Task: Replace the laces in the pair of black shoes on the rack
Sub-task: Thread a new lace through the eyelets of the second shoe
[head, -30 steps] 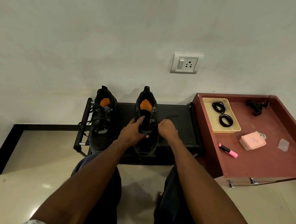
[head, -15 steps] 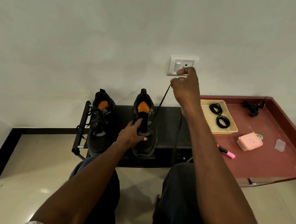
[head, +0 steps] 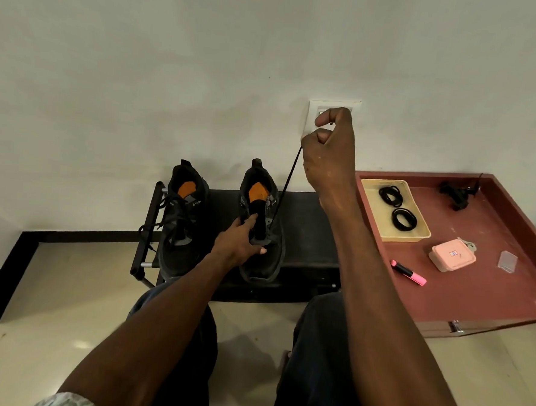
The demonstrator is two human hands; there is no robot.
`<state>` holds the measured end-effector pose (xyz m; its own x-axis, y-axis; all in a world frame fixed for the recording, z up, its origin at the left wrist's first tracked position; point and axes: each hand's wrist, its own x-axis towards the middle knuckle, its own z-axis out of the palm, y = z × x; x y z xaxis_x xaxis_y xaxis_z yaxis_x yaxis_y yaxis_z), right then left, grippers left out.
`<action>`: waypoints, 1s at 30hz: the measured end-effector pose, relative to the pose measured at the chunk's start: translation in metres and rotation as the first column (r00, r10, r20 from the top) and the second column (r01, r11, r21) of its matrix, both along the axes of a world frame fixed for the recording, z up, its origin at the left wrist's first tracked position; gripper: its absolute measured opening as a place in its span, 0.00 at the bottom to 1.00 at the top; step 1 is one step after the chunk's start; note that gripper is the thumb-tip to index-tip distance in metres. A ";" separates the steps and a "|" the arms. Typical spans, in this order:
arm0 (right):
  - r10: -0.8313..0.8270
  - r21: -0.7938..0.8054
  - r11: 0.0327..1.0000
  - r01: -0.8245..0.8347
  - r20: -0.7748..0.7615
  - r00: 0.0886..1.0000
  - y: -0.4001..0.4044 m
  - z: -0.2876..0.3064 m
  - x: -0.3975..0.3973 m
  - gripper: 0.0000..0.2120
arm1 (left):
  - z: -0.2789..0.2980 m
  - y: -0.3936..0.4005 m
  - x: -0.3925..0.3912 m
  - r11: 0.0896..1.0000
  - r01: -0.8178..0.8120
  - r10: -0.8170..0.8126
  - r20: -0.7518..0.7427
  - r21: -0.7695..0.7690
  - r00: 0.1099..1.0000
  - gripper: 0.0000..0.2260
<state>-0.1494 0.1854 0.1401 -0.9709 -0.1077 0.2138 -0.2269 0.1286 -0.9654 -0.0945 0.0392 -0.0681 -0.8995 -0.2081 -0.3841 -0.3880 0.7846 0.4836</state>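
Observation:
Two black shoes with orange insoles stand on the low black rack (head: 308, 236). The left shoe (head: 180, 222) is still laced, its loose ends hanging over the rack's side. My left hand (head: 242, 242) holds the tongue of the right shoe (head: 261, 265), index finger lying along it and thumb beneath. My right hand (head: 329, 153) is raised in front of the wall socket and pinches a black lace (head: 285, 188), which runs taut down into the right shoe's eyelets.
A red-brown low table (head: 474, 297) stands right of the rack. On it are a yellow tray (head: 371, 190) with two coiled black laces (head: 403, 219), a pink box (head: 451, 255), a pink highlighter (head: 408, 272) and a black clip (head: 455, 195). My knees are below the rack.
My right hand rose from the shoe to socket height, drawing the lace up and taut. My left hand stayed on the right shoe's tongue.

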 end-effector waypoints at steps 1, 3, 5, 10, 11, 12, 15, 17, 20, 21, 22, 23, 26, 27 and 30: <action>0.000 -0.012 1.000 0.000 -0.016 1.000 0.000 0.000 0.001 0.12 | 0.001 0.000 0.000 1.000 0.001 -0.001 0.002 0.004 1.000 0.44; -0.013 -0.034 0.999 0.011 -0.056 0.998 -0.001 -0.003 0.003 0.12 | 0.002 -0.001 -0.001 1.000 0.009 -0.009 0.010 0.004 1.000 0.43; -0.082 -0.041 0.996 0.078 -0.105 0.991 0.000 -0.013 0.001 0.10 | 0.002 -0.002 0.000 1.000 0.017 -0.017 0.014 -0.002 1.000 0.43; -0.298 0.553 0.784 0.284 -0.066 0.952 0.018 -0.054 -0.025 0.17 | 0.002 -0.004 0.010 0.999 0.048 -0.049 -0.091 -0.017 0.995 0.42; -0.315 0.694 0.678 0.241 -0.022 0.949 0.022 -0.065 -0.029 0.21 | 0.002 -0.006 0.012 0.998 0.050 -0.053 -0.113 -0.030 0.992 0.45; -0.311 0.784 0.593 0.186 0.010 0.950 0.023 -0.074 -0.029 0.23 | 0.003 -0.007 0.013 0.999 0.040 -0.044 -0.134 -0.033 0.990 0.47; -0.200 0.882 0.461 0.095 -0.001 0.980 0.012 -0.101 -0.016 0.19 | 0.010 -0.013 0.016 0.989 -0.084 0.105 -0.179 0.122 0.978 0.44; -0.094 0.885 0.465 0.008 0.041 0.995 0.003 -0.120 -0.011 0.17 | 0.012 -0.021 0.017 0.964 -0.158 0.196 -0.166 0.213 0.966 0.27; 0.082 0.804 0.527 -0.275 0.274 0.958 -0.010 -0.147 -0.008 0.13 | 0.010 -0.031 0.018 0.966 -0.161 0.199 -0.184 0.201 0.962 0.07; 0.120 0.792 0.510 -0.336 0.321 0.939 -0.012 -0.154 -0.008 0.13 | 0.010 -0.032 0.017 0.959 -0.172 0.215 -0.181 0.226 0.960 0.06; 0.139 0.792 0.485 -0.371 0.349 0.927 -0.013 -0.159 -0.008 0.13 | 0.009 -0.032 0.016 0.946 -0.185 0.234 -0.169 0.266 0.957 0.06; 0.142 0.791 0.468 -0.393 0.372 0.917 -0.014 -0.165 -0.008 0.11 | 0.010 -0.031 0.014 0.931 -0.200 0.254 -0.150 0.306 0.955 0.07; 0.131 0.780 0.451 -0.434 0.423 0.897 -0.010 -0.176 -0.011 0.05 | 0.010 -0.028 0.010 0.925 -0.188 0.244 -0.137 0.331 0.960 0.08; 0.130 0.775 0.455 -0.440 0.431 0.893 -0.008 -0.178 -0.012 0.04 | 0.009 -0.028 0.009 0.934 -0.165 0.218 -0.139 0.316 0.966 0.09; 0.126 0.770 0.463 -0.439 0.433 0.892 -0.005 -0.183 -0.012 0.04 | 0.006 -0.028 0.008 0.943 -0.145 0.189 -0.127 0.299 0.974 0.09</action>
